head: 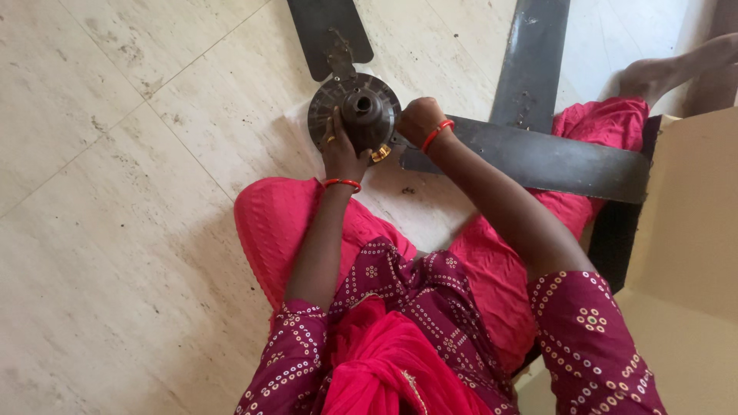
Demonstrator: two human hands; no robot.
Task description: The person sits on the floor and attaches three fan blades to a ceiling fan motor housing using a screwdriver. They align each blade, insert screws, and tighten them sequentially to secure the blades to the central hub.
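- the ceiling fan motor lay on the floor, between the seated person's knees.
- the left hand was clamped on the hub's near rim, steadying it.
- the right hand was closed at the blade joint; what it pinched could not be told.
- a firm, level hold on the hub seemed best, to stop it turning.

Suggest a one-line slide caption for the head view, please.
Seated on a tiled floor, a person steadies a ceiling fan motor hub with the left hand while the right hand works where a blade attaches.
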